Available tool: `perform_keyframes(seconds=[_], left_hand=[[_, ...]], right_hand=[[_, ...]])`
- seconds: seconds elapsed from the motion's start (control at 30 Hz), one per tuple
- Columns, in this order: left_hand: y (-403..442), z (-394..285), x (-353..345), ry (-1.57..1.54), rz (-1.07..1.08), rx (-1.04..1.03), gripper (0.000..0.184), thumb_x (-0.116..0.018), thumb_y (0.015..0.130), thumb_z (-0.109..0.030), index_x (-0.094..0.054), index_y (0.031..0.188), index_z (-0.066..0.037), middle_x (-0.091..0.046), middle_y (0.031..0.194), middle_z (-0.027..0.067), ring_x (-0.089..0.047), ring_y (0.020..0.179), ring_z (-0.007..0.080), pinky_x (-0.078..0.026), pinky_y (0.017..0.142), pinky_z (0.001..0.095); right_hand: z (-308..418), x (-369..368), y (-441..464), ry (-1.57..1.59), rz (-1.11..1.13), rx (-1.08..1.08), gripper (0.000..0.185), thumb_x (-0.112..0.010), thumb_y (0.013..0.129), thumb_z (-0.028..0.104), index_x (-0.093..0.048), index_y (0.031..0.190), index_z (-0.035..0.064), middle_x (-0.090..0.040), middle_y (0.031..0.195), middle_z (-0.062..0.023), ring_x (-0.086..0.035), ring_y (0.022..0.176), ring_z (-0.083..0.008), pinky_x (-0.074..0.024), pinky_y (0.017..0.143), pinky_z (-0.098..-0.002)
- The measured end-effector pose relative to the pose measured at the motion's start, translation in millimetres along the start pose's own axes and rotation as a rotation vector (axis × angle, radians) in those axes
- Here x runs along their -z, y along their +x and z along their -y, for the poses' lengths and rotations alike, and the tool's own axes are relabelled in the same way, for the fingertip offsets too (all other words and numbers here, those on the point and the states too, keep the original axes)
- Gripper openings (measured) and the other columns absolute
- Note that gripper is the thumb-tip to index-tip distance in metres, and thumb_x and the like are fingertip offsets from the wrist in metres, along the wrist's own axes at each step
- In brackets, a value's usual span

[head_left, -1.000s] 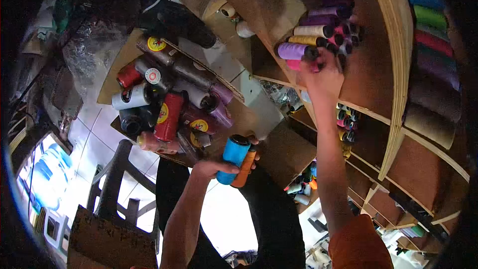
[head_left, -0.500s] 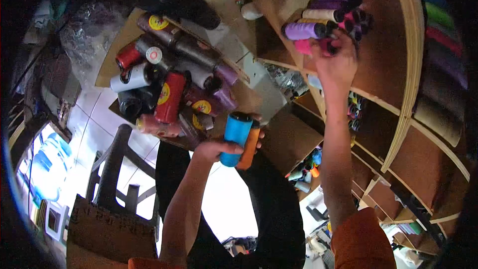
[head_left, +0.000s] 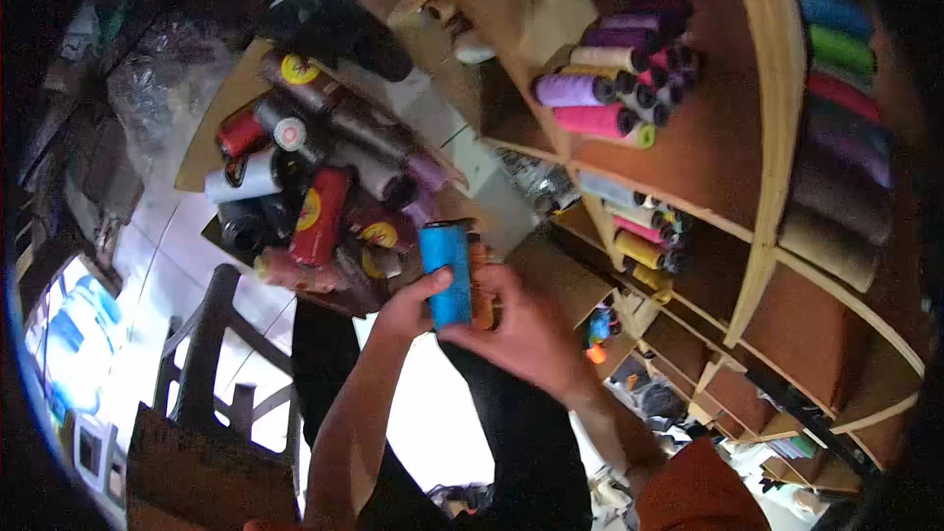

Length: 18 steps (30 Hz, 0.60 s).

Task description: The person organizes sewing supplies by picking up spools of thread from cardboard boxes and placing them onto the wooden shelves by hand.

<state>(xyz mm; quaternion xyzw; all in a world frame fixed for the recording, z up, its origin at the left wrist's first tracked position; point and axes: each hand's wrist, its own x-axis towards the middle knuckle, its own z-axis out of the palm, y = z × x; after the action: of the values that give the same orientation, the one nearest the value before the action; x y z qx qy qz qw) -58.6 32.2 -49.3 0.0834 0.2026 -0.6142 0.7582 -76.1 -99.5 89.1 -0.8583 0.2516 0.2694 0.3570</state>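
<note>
The right side of the view is filled by wooden shelving (head_left: 713, 152), where thread spools are stacked on their sides in an upper compartment. A dark chair (head_left: 218, 354) is seen at the lower left, beside 2 dark-trousered legs (head_left: 531, 423). Beyond the legs, an open cardboard box (head_left: 211, 138) is crowded with large spools, laid at mixed angles.

Over the lap, just beside the near corner of the box, the 2 hands are brought together. The right hand (head_left: 526, 334) is blurred and half curled, its fingers set near the orange spool and its thumb by the foot of the blue spool; whether anything is gripped by it cannot be told. The left hand (head_left: 403, 305) is closed on the blue spool (head_left: 445, 275), its thumb pressed across the front.

The blue spool is held nearly upright, and behind its right edge the orange spool (head_left: 482, 295) is partly hidden. In the box, a red spool (head_left: 329, 197) is marked by a round yellow label (head_left: 309, 211).
</note>
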Motion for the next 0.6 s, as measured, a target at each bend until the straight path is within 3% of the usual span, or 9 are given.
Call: perform_keyframes(seconds=[0.03, 0.13, 0.23, 0.27, 0.3, 0.33, 0.4, 0.5, 0.6], left_hand=[[2, 1, -9, -0.06, 0.014, -0.018, 0.062, -0.065, 0.08, -0.033, -0.04, 0.13, -0.004, -0.053, 0.117, 0.0097, -0.055, 0.104, 0.0241, -0.041, 0.095, 0.0402], [8, 3, -26, 0.109, -0.133, -0.129, 0.064, -0.063, 0.083, -0.034, -0.036, 0.132, -0.005, -0.05, 0.12, 0.0091, -0.05, 0.111, 0.0229, -0.039, 0.097, 0.0398], [14, 6, -25, 0.074, -0.054, -0.285, 0.07, -0.064, 0.082, -0.033, -0.027, 0.137, -0.008, -0.045, 0.126, 0.0089, -0.046, 0.116, 0.0227, -0.036, 0.099, 0.0395], [13, 1, -33, 0.058, -0.039, -0.337, 0.071, -0.064, 0.082, -0.032, -0.027, 0.137, -0.009, -0.045, 0.126, 0.0088, -0.047, 0.115, 0.0227, -0.037, 0.099, 0.0392], [16, -6, -38, 0.045, -0.02, -0.394, 0.072, -0.065, 0.082, -0.032, -0.026, 0.137, -0.01, -0.045, 0.125, 0.0087, -0.047, 0.114, 0.0226, -0.037, 0.098, 0.0389], [20, -6, -29, 0.082, -0.021, -0.351, 0.068, -0.064, 0.081, -0.025, -0.027, 0.137, -0.014, -0.046, 0.121, 0.0092, -0.051, 0.108, 0.0235, -0.04, 0.095, 0.0391], [23, -7, -23, 0.072, 0.042, -0.298, 0.066, -0.062, 0.08, -0.018, -0.027, 0.137, -0.016, -0.047, 0.119, 0.0099, -0.053, 0.102, 0.024, -0.042, 0.092, 0.0392], [22, -9, -22, 0.074, 0.063, -0.225, 0.067, -0.058, 0.077, -0.008, -0.028, 0.137, -0.019, -0.049, 0.116, 0.0116, -0.057, 0.093, 0.0247, -0.046, 0.085, 0.0388], [26, -10, -17, 0.094, 0.09, -0.204, 0.07, -0.058, 0.075, -0.006, -0.028, 0.137, -0.017, -0.05, 0.117, 0.0132, -0.058, 0.093, 0.0251, -0.047, 0.084, 0.039]], right_hand=[[18, -3, -6, -0.216, -0.118, 0.105, 0.055, -0.071, 0.077, 0.034, -0.046, 0.112, -0.0004, -0.062, 0.079, -0.0078, -0.063, 0.079, -0.0137, -0.0517, 0.066, -0.0311], [4, -32, -10, -0.23, -0.245, -0.058, 0.053, -0.072, 0.077, 0.033, -0.048, 0.11, -0.0005, -0.062, 0.077, -0.0046, -0.063, 0.077, -0.0124, -0.0506, 0.065, -0.0279], [-16, -29, -5, 0.295, -0.163, -0.174, 0.044, -0.071, 0.079, 0.028, -0.052, 0.107, 0.0001, -0.06, 0.072, -0.0012, -0.06, 0.069, -0.0091, -0.0475, 0.061, -0.0239], [20, 2, -2, 0.429, -0.158, -0.332, 0.031, -0.068, 0.081, 0.02, -0.055, 0.103, 0.0026, -0.056, 0.067, 0.0034, -0.05, 0.06, -0.0039, -0.0399, 0.054, -0.0185], [14, 18, 4, 0.4, -0.122, -0.224, 0.032, -0.063, 0.085, 0.028, -0.054, 0.104, 0.0039, -0.058, 0.063, 0.0008, -0.051, 0.06, -0.0057, -0.0435, 0.059, -0.0226], [21, 42, 13, 0.283, -0.115, -0.275, 0.032, -0.065, 0.084, 0.025, -0.053, 0.106, 0.0045, -0.059, 0.07, 0.0004, -0.051, 0.061, -0.0052, -0.0425, 0.059, -0.0209], [23, 70, 43, 0.585, -0.43, 0.029, 0.041, -0.069, 0.08, 0.016, -0.047, 0.114, 0.005, -0.059, 0.086, -0.0006, -0.052, 0.069, -0.0061, -0.0424, 0.061, -0.02], [16, 131, 104, 0.44, -0.688, 0.22, 0.023, -0.073, 0.076, 0.018, -0.062, 0.09, 0.0028, -0.06, 0.081, -0.0028, -0.053, 0.074, -0.0089, -0.0441, 0.066, -0.0253], [23, 167, 148, 0.446, -0.89, -0.056, 0.043, -0.07, 0.079, 0.03, -0.06, 0.109, 0.0009, -0.062, 0.103, -0.0111, -0.057, 0.091, -0.0196, -0.0425, 0.083, -0.0305]])
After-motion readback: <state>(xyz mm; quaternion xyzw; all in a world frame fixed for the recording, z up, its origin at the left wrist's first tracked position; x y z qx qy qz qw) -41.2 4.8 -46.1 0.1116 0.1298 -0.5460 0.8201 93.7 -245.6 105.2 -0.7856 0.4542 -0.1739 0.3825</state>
